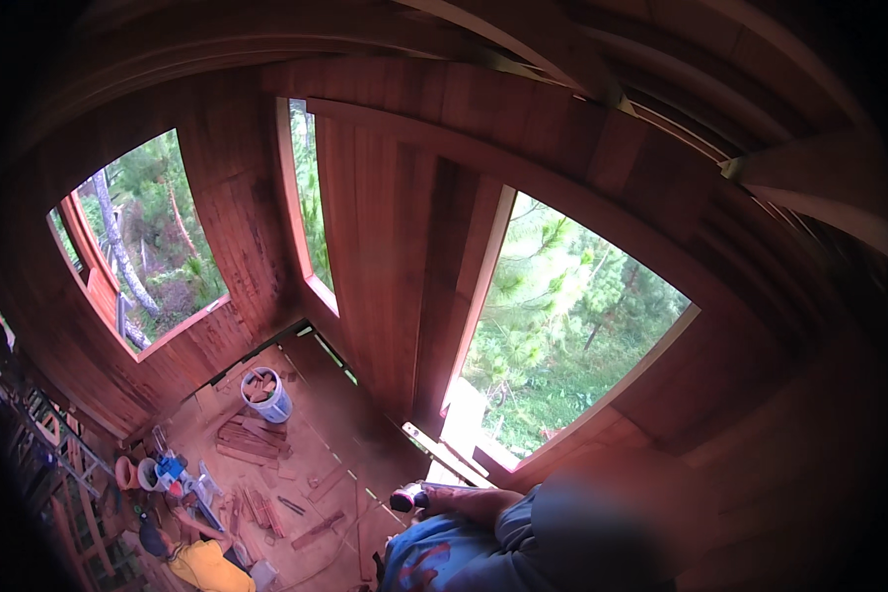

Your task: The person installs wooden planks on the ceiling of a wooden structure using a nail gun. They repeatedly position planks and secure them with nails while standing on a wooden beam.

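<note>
A dark, round-ended tool point(403, 501) with a pinkish rim is being held, pointing left, at the frame's lower centre.

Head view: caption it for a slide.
Among timber walls, a person in blue holds a tool; a person in yellow is near wood pieces.

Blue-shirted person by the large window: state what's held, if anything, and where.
Apparently a dark-ended power tool; the gripped part cannot be told.
</note>
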{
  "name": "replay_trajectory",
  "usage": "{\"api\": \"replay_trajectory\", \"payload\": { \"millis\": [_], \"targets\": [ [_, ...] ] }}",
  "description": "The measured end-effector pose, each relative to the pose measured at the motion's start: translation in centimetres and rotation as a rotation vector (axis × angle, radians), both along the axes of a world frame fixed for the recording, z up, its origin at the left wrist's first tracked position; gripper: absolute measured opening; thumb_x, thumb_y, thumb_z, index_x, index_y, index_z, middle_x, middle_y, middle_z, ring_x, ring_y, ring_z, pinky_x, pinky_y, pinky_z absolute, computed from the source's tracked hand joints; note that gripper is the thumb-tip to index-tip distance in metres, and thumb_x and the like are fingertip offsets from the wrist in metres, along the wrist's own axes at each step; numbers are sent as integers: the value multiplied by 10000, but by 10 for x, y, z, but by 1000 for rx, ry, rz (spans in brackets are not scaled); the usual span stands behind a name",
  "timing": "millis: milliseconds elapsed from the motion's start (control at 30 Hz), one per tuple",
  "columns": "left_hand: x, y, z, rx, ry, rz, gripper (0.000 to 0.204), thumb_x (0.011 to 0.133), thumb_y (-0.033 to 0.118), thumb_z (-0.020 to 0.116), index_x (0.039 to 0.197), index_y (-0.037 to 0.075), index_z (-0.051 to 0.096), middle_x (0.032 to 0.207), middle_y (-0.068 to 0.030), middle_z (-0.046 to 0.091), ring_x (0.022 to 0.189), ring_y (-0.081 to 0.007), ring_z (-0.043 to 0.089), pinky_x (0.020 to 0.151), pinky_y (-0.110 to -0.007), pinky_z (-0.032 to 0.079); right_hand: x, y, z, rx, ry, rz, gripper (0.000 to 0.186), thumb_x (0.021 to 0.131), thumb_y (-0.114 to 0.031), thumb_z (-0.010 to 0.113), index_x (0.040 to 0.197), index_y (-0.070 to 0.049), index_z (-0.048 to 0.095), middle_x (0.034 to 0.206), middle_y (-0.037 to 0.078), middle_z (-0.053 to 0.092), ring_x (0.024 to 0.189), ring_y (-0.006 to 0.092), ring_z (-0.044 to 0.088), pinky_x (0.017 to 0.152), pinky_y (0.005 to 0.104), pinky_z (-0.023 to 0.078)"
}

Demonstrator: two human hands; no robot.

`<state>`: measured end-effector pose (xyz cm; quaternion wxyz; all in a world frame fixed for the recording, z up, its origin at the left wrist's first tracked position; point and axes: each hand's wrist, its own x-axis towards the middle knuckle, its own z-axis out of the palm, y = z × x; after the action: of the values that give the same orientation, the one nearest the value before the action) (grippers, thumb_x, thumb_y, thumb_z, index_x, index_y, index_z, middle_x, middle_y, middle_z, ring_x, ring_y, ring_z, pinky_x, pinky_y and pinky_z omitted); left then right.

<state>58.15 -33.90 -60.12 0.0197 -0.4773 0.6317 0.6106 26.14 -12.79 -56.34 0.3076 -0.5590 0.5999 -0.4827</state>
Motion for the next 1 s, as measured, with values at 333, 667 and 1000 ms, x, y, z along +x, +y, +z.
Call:
{"api": "replay_trajectory", "payload": {
  "millis": [333, 667, 1000],
  "targets": [
    [-38, 3, 11, 29, -7, -138, 392, 821, 401, 631, 698, 29, 651, 581, -79, 607, 518, -202, 596, 484, -390, 479, 2, 44, -47, 328, 15, -150, 682, 679, -28, 771, 1316, -129, 549, 1285, 100, 595, 1290, 223, 514, 1138, 318, 345],
    [-55, -8, 15, -10, -3, -198, 325, 802, 332, 642, 693, 25, 649, 589, -78, 612, 518, -200, 608, 465, -383, 482, 10, 55, -35, 436, -138, -269, 716, 702, -78, 759, 1366, -158, 504, 1337, 95, 563, 1337, 217, 467, 1168, 310, 295],
    [-34, -3, 10, -42, 37, -167, 259, 784, 263, 653, 689, 21, 647, 597, -78, 617, 518, -198, 620, 446, -377, 485, -5, 55, -76, 324, 65, -166, 656, 732, -158, 794, 1333, -140, 531, 1303, 101, 586, 1287, 237, 512, 1135, 339, 349]
  ]
}}
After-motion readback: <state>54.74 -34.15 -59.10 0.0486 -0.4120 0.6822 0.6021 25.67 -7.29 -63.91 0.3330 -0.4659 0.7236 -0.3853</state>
